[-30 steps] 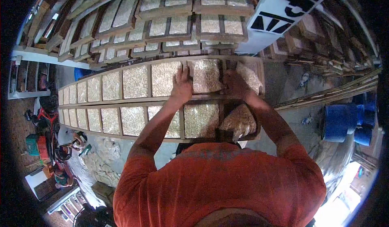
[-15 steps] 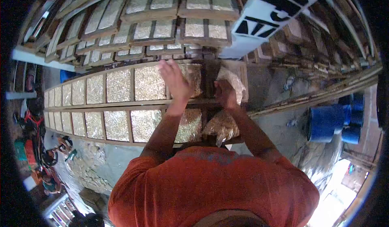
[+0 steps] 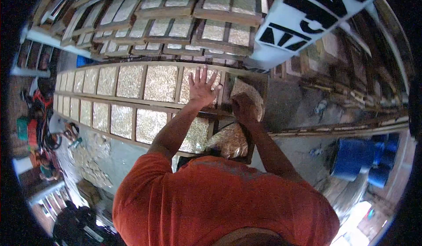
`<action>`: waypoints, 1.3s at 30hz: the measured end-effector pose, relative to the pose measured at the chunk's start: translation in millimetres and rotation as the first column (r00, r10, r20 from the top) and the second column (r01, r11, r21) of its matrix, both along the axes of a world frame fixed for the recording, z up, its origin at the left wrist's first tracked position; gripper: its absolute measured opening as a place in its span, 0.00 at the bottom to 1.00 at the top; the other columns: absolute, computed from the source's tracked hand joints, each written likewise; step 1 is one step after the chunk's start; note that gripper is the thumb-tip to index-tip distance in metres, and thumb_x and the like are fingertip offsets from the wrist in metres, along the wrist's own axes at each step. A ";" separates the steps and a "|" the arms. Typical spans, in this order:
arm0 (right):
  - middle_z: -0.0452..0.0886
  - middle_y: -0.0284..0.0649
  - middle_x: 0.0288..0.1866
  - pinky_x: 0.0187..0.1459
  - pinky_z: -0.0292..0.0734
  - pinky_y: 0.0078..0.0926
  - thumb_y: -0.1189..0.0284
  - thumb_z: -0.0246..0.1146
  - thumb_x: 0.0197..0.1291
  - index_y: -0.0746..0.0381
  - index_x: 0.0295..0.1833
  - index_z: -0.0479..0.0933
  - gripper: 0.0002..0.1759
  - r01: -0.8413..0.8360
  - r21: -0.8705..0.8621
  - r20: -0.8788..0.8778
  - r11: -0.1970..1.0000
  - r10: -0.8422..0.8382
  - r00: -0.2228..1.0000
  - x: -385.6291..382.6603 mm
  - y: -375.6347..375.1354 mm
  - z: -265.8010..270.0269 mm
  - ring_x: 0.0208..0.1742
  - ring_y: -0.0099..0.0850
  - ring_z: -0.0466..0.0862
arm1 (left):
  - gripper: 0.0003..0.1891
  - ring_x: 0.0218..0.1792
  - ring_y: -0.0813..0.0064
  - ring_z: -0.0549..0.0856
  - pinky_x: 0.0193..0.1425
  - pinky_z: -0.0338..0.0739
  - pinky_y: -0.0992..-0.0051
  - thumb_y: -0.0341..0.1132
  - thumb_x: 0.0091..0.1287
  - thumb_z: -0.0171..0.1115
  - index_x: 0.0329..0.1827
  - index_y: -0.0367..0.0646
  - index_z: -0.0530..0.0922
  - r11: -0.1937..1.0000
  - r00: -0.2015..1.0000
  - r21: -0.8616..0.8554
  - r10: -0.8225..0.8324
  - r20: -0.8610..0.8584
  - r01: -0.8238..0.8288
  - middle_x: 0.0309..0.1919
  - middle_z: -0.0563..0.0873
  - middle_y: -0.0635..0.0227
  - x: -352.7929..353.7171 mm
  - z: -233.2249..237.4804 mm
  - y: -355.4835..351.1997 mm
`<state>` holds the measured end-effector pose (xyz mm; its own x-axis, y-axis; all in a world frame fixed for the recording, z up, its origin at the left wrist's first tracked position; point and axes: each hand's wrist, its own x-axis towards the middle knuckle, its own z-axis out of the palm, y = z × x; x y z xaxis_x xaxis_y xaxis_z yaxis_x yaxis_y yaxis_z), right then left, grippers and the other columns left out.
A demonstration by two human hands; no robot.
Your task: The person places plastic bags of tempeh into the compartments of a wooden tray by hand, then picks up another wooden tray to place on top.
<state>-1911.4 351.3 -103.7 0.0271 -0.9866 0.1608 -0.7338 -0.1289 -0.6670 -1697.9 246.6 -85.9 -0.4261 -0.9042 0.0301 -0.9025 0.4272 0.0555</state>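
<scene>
In the head view, my left hand (image 3: 203, 90) lies flat with fingers spread on a plastic-wrapped pack of pale beans or grains (image 3: 187, 81) in the far row of a wooden slatted rack (image 3: 145, 103). My right hand (image 3: 244, 108) is curled at the near left edge of a skewed, loose pack (image 3: 246, 91) at the rack's right end. Its fingertips are partly hidden. Close to my body, another tilted pack (image 3: 229, 141) rests across the near row's end, its plastic shiny.
Stacked wooden racks of similar packs (image 3: 171, 26) rise beyond the work. A white banner with black lettering (image 3: 285, 35) hangs at upper right. Blue barrels (image 3: 354, 158) stand right, near long wooden poles (image 3: 343, 125). Another person (image 3: 63, 127) is at the far left.
My left hand has come down and right, from raised and blurred to flat on the pack. My right hand stays by the loose pack. The head view has shifted slightly.
</scene>
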 end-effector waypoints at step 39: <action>0.83 0.33 0.40 0.30 0.72 0.27 0.71 0.66 0.73 0.61 0.58 0.79 0.12 -0.167 0.702 0.692 0.692 -0.609 0.386 208.6 77.4 44.6 0.33 0.25 0.80 | 0.52 0.79 0.44 0.68 0.86 0.56 0.45 0.57 0.67 0.72 0.86 0.40 0.57 0.968 0.441 -0.051 0.064 -0.895 -0.244 0.79 0.69 0.45 209.8 32.5 141.5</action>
